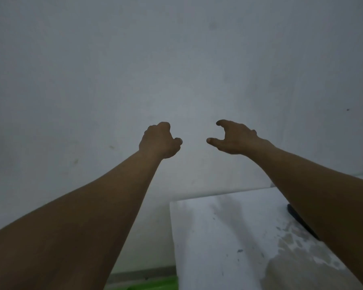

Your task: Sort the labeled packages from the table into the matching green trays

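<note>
Both hands are raised before the wall, left hand [158, 141] curled, right hand [233, 139] spread, each empty; table [228, 237] and tray [155, 284] lie below, no packages visible.

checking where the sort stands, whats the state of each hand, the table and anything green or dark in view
left hand: raised before the wall, fingers curled, holding nothing
right hand: raised, open in a claw, empty
table: white top, stained and worn, no packages on the visible part
green tray: only a sliver shows at the bottom edge, contents hidden
dark object: on the table, mostly hidden behind the right forearm
</note>
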